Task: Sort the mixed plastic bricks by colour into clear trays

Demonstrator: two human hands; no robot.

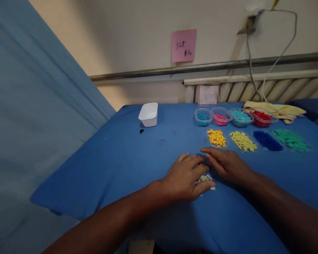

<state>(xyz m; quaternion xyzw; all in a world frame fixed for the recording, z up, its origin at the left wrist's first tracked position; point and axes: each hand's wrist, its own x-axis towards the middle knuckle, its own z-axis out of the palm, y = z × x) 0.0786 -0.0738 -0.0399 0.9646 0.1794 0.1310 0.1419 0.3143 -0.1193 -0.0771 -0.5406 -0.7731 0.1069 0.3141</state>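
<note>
On the blue cloth, my left hand lies palm down with its fingers spread. Under and between those fingers is a small heap of whitish and pale pieces, with a bit of red near the fingertips; much of it is hidden. Just to the right, my right hand rests on its side edge, fingers stretched toward the left hand and holding nothing that I can see. Beyond the hands stand clear tubs of small pieces: orange-yellow, pale yellow, dark blue and green.
A back row of clear tubs holds blue, pink, light blue and red pieces. A yellow cloth lies behind. Left stands a white container near a small black piece. A blue curtain hangs left.
</note>
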